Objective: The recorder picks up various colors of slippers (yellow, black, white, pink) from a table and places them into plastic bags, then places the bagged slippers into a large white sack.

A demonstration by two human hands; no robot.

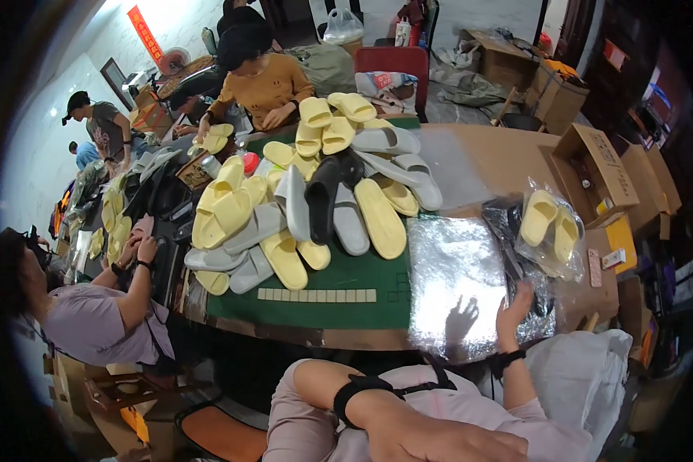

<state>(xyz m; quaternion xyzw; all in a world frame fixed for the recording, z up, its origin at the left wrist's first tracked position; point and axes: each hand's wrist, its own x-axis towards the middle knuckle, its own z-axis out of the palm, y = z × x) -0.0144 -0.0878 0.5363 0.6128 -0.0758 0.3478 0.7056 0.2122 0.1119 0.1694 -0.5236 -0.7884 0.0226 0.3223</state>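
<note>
My right hand (514,306) is raised at the right end of a shiny, silvery plastic sheet or stack of bags (456,266). Its fingers look extended, and a spread-finger shadow falls on the plastic. Beyond it are dark items in clear plastic (508,223) and a pair of yellow slippers (539,218) in a clear bag. My left hand (458,442) is low at the picture's bottom edge, back of the hand up, close to my body; its fingertips are hidden. Yellow, grey and black slippers (381,219) lie heaped on the green mat (339,314).
A row of pale tiles (317,295) lies along the mat's near side. An open cardboard box (593,173), a pink phone (594,267) and a small white box (614,259) are to the right. Co-workers (104,319) handle slippers at left and across the table.
</note>
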